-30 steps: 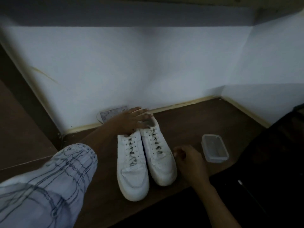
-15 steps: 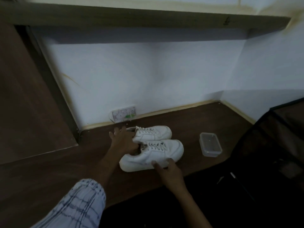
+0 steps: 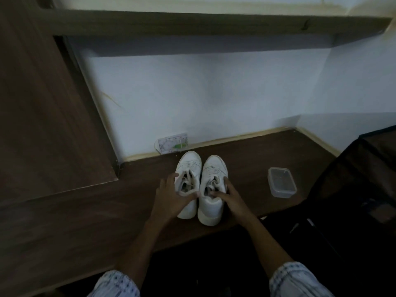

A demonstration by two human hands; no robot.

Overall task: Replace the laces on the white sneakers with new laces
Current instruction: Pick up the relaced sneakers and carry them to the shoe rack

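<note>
Head view: white sneakers [image 3: 201, 183], pair, heels toward the worktop [image 3: 246, 159] front edge, toes to wall, presumably for lace access. Left hand [image 3: 171, 196] and right hand [image 3: 230, 197] rest spread, fingers wide, steadying the collars; nothing gripped.

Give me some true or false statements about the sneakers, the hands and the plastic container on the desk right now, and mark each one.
1. The two white sneakers stand side by side, toes toward the wall. True.
2. The left hand rests on the left sneaker. True.
3. The clear plastic container sits left of the sneakers. False: it sits to their right.
4. The right hand holds the container. False: it touches the right sneaker.
5. The sneakers are unlaced. False: laces show.
</note>
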